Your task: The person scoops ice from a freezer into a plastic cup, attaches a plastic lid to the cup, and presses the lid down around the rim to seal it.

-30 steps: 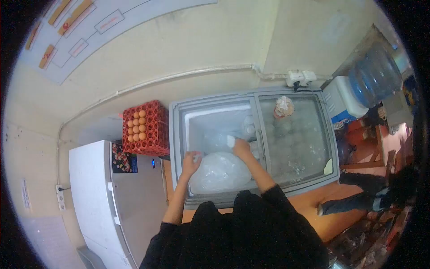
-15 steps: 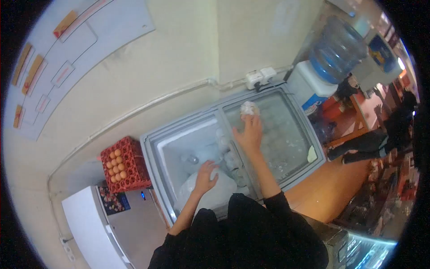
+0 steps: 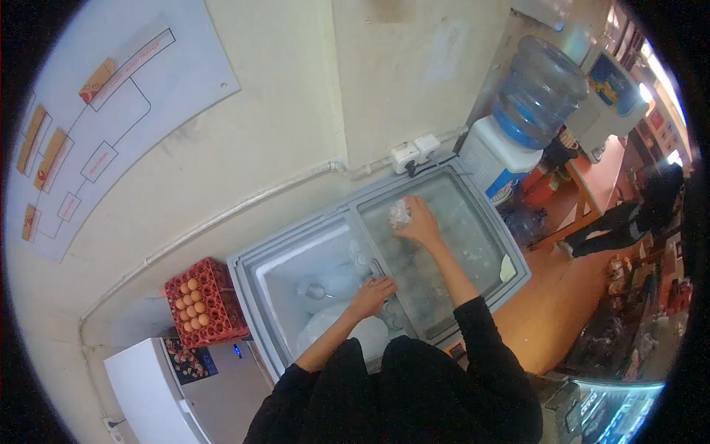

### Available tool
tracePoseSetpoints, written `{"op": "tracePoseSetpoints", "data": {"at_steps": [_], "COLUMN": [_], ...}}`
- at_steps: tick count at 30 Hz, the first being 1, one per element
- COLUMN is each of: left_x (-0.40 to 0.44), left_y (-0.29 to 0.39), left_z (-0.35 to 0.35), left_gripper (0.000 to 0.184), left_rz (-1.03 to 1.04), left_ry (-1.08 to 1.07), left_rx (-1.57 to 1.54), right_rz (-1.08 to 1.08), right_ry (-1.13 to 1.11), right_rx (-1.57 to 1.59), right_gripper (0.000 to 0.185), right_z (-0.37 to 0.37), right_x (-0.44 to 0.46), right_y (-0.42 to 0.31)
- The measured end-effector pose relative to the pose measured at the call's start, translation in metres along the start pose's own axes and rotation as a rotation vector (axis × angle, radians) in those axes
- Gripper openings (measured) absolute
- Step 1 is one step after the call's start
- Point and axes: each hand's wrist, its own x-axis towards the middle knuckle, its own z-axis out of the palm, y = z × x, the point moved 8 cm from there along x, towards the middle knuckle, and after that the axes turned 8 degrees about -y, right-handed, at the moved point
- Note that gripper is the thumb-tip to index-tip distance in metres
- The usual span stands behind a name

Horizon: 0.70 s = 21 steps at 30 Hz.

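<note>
My right hand [image 3: 420,224] is closed around a small clear plastic packet [image 3: 399,214] with whitish-brown contents, above the glass lid [image 3: 451,237] of a chest freezer. I cannot tell what the packet holds. My left hand [image 3: 372,297] grips the inner edge of that sliding lid with its fingers curled over the frame. On the left, the freezer compartment [image 3: 277,285] is uncovered. Inside it lie a large white bag [image 3: 322,325] and a rounded metal or clear piece [image 3: 316,291]. More frosted contents show dimly through the glass.
Left of the freezer, eggs [image 3: 194,305] sit on stacked red trays [image 3: 222,296] over a white fridge [image 3: 144,388]. A water dispenser [image 3: 492,152] with a large bottle [image 3: 536,92] stands at the right. Farther right, another person [image 3: 643,211] is on the orange floor [image 3: 529,318].
My left hand has moved right from over the open compartment onto the lid edge. My right hand has closed around the packet from its right side. The view has shifted slightly.
</note>
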Motion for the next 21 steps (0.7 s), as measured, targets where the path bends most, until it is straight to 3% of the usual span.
{"op": "tracePoseSetpoints", "data": {"at_steps": [8, 14, 16, 21], "left_x": [-0.01, -0.059, -0.08, -0.124], "left_y": [-0.001, -0.015, -0.018, -0.026], "left_z": [0.008, 0.002, -0.013, -0.02], "left_gripper": [0.049, 0.053, 0.041, 0.037], "left_rz": [0.001, -0.064, -0.05, -0.038], "left_ry": [0.071, -0.014, 0.16, 0.197], "left_rx": [0.063, 0.139, 0.068, 0.153], "right_rz": [-0.037, -0.073, -0.06, -0.071], "right_ry": [0.095, 0.095, 0.072, 0.14], "right_rx": [0.009, 0.032, 0.065, 0.004], "right_gripper": [0.084, 0.085, 0.085, 0.081], "right_z": [-0.025, -0.049, -0.057, -0.081], "right_x": [-0.027, -0.064, -0.08, -0.124], "right_y": [-0.008, -0.027, -0.032, -0.047]}}
